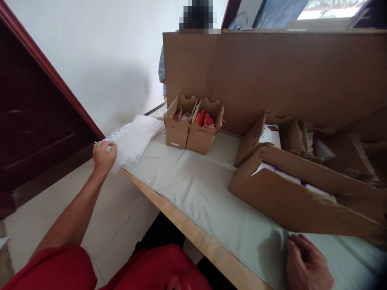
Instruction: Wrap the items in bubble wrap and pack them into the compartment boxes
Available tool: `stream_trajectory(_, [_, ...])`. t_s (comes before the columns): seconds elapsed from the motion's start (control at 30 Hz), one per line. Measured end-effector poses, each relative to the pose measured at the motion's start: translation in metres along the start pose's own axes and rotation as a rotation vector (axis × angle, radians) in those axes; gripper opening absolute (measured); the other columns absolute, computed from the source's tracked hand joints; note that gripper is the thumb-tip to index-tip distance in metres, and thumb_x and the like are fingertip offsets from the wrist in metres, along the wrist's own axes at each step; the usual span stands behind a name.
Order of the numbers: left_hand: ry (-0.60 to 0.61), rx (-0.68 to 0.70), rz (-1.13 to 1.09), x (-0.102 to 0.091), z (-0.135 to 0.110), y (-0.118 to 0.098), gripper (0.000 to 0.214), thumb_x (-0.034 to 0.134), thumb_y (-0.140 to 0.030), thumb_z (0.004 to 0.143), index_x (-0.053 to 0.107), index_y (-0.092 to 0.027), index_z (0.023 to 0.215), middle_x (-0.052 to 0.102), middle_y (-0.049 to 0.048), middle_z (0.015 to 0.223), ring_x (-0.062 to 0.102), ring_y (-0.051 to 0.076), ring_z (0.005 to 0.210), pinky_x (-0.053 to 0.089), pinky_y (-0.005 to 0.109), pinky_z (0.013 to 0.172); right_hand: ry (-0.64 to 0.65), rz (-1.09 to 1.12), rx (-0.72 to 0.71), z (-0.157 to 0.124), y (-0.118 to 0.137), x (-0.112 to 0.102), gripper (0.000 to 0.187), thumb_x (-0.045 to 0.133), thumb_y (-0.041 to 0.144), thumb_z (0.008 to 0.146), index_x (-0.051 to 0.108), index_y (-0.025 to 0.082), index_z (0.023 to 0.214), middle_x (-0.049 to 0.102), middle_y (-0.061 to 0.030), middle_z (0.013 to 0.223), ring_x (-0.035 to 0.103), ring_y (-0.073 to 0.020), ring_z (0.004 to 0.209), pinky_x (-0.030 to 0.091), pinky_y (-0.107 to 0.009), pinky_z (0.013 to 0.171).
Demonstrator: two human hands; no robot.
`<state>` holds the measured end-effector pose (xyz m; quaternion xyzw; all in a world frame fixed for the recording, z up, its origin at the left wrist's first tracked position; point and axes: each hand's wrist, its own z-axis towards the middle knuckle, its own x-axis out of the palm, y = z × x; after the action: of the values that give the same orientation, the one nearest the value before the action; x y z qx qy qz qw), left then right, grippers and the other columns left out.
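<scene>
At the table's far left corner, my left hand [104,156] is closed on the near edge of a thin white plastic bag [137,137], or a small pile of them. The white material lies partly on the tablecloth and hangs past the corner. My right hand [308,262] rests low at the right, on the pale tablecloth [193,185], in front of a long cardboard box [290,201]. Its fingers are curled and the fingertips are pressed together; whatever lies in them, if anything, is hidden.
Two small cardboard bins [177,131] with red packets [204,119] stand mid-table. More open cartons [249,139] with white packages fill the right. A tall cardboard panel [272,76] rises behind; a person [161,66] is partly hidden by it. A dark red door [36,104] is at left.
</scene>
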<state>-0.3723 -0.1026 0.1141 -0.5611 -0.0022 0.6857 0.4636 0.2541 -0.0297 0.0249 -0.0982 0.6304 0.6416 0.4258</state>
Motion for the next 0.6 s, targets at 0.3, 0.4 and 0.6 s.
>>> stream_trajectory(0.3, [0.918,0.118,-0.974,-0.032,-0.127,-0.089,0.024,0.071,-0.043,0.08,0.072,-0.02,0.086,0.075,0.0046,0.083,0.066,0.02,0.075,0.051,0.032,0.073,0.183,0.29,-0.125,-0.049,0.055,0.011,0.051,0.068,0.059,0.078,0.072,0.024,0.114,0.065,-0.0155,0.137,0.066,-0.0373,0.116,0.054,-0.053,0.092])
stream_trajectory(0.4, [1.149,0.118,-1.155,-0.018,-0.17,-0.124,0.024,0.073,-0.043,0.079,0.071,-0.019,0.084,0.071,0.0022,0.078,0.062,0.016,0.07,0.048,0.028,0.07,0.724,0.557,-0.153,-0.095,0.098,0.021,0.056,0.059,0.07,0.085,0.075,0.022,0.11,0.077,-0.0127,0.112,0.07,-0.0318,0.107,0.056,-0.047,0.089])
stream_trajectory(0.6, [1.303,0.024,-1.23,0.0,-0.216,-0.134,0.027,0.077,-0.04,0.073,0.069,-0.017,0.084,0.065,-0.0007,0.072,0.056,0.011,0.063,0.046,0.025,0.066,0.865,0.92,0.066,-0.141,0.142,0.02,0.068,0.061,0.084,0.075,0.076,0.021,0.095,0.076,-0.0089,0.084,0.071,-0.0262,0.084,0.057,-0.039,0.075])
